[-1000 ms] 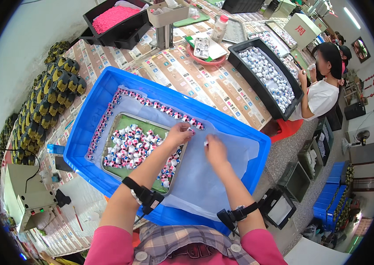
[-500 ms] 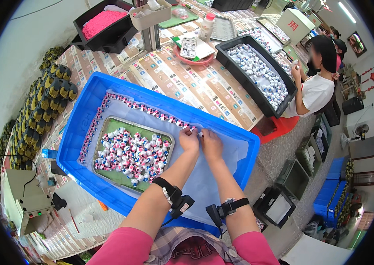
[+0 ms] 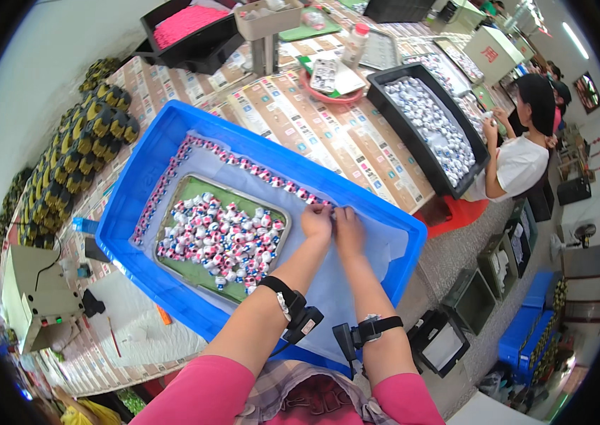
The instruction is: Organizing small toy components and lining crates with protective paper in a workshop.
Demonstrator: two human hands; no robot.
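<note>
My left hand (image 3: 316,222) and my right hand (image 3: 347,230) meet fingertip to fingertip inside a blue plastic tub (image 3: 121,170), close to its far wall. Fingers of both are pinched. A small figurine shows partly at my right fingertips; whatever the left pinches is hidden. From the left hand, a row of small pink, white and blue figurines (image 3: 264,175) runs along the far wall and turns down the left wall. White sheeting (image 3: 379,244) lines the tub. Left of my forearms, a green metal-rimmed tray (image 3: 190,190) bears a loose pile of figurines (image 3: 223,237).
A black crate (image 3: 385,91) of white and blue figurines stands beyond the tub, by a seated co-worker (image 3: 516,159). A red basket (image 3: 332,95), a bottle (image 3: 355,46) and a black bin of pink pieces (image 3: 190,28) are farther back. At left sits a pale machine (image 3: 38,297).
My hands have drawn closer together, with the right fingertips now against the left. The whole view has shifted slightly, and the co-worker's hands have moved.
</note>
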